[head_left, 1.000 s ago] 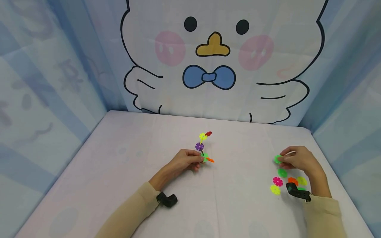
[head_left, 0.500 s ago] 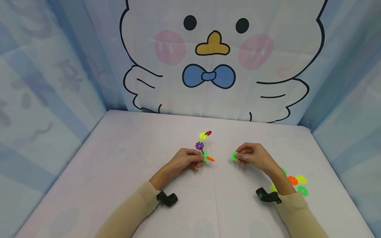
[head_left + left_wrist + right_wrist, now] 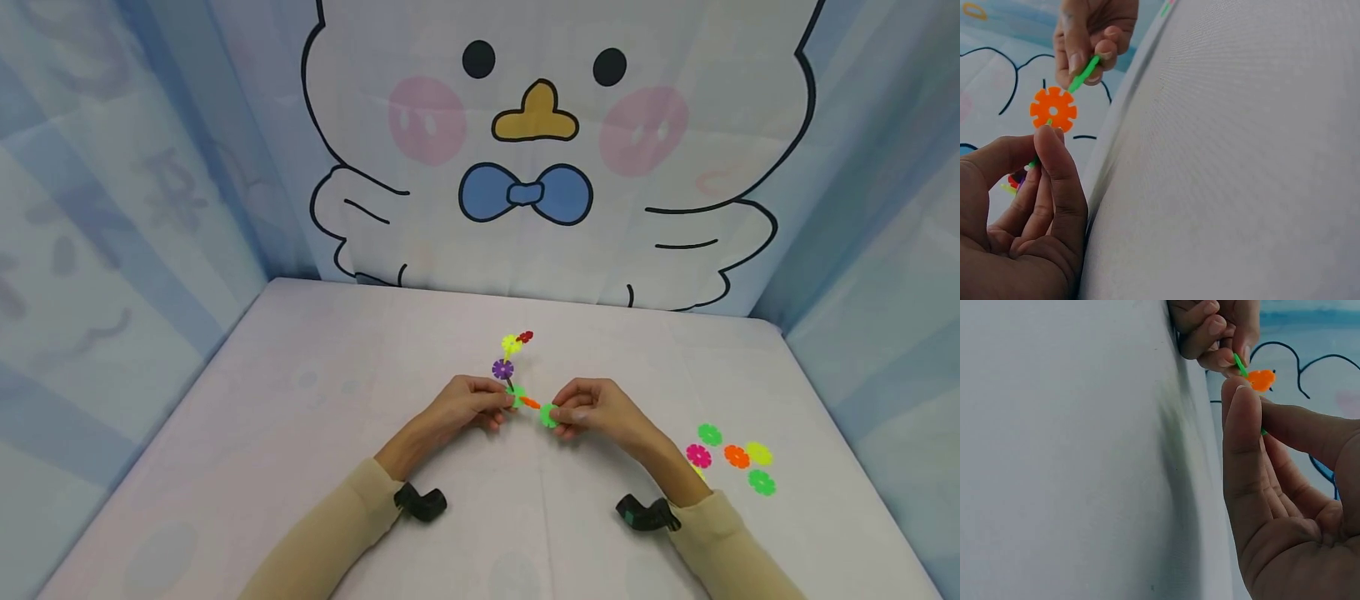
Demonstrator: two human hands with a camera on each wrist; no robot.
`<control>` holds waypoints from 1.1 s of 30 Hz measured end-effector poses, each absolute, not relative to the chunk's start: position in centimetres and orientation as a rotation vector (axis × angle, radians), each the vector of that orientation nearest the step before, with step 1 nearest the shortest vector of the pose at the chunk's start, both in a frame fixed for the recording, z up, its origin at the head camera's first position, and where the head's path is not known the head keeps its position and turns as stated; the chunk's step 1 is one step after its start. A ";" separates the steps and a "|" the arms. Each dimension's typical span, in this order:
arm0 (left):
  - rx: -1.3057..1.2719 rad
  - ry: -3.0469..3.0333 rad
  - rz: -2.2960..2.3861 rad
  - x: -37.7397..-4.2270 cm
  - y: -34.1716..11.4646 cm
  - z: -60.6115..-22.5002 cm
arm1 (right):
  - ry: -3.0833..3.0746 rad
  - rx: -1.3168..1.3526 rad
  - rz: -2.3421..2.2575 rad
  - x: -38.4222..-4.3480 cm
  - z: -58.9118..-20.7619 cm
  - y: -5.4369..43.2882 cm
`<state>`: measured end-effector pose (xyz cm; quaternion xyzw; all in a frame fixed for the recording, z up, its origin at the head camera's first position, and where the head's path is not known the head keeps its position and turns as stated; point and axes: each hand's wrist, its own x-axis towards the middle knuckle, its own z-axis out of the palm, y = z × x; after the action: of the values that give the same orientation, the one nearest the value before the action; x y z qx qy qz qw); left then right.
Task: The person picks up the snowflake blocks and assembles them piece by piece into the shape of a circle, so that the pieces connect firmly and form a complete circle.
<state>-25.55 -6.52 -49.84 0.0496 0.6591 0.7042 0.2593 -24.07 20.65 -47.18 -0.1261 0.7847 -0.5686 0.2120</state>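
Observation:
My left hand (image 3: 472, 402) pinches a green notched disc (image 3: 519, 395) between thumb and fingers. That disc belongs to a chain of joined discs: a purple disc (image 3: 502, 368), a yellow disc (image 3: 511, 343) and a red disc (image 3: 526, 337) run away from me, and an orange disc (image 3: 530, 402) sticks out to the right. My right hand (image 3: 592, 407) pinches another green disc (image 3: 549, 415) by its edge. In the left wrist view this loose green disc (image 3: 1084, 75) stands edge-on, right at the rim of the orange disc (image 3: 1054, 110).
On the right of the white table (image 3: 360, 333) lie several loose discs: a green disc (image 3: 709, 434), a pink disc (image 3: 699, 456), an orange disc (image 3: 737, 456), a yellow-green disc (image 3: 760, 452) and another green disc (image 3: 762, 482). My right forearm partly covers a yellow one.
My right hand has carried a green disc from the loose discs on the right leftward to the orange disc of the chain. The left hand has kept its place and grip.

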 end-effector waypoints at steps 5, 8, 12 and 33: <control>0.127 1.782 1.916 -25.5 -6.6 -49.9 | 2.151 -0.357 -1.589 -23.9 -47.3 20.2; 0.136 1.783 1.916 -25.6 -6.7 -49.9 | 2.149 -0.359 -1.593 -23.9 -47.2 20.2; 0.134 1.775 1.921 -25.6 -6.7 -49.8 | 2.148 -0.360 -1.599 -23.9 -47.1 20.1; 0.168 1.788 1.906 -25.4 -6.7 -49.8 | 2.140 -0.325 -1.653 -23.5 -47.2 19.6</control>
<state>-25.42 -6.71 -49.78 0.0618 0.6596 0.7030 0.2587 -23.51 19.55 -47.20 -0.1166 0.7686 -0.5938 0.2075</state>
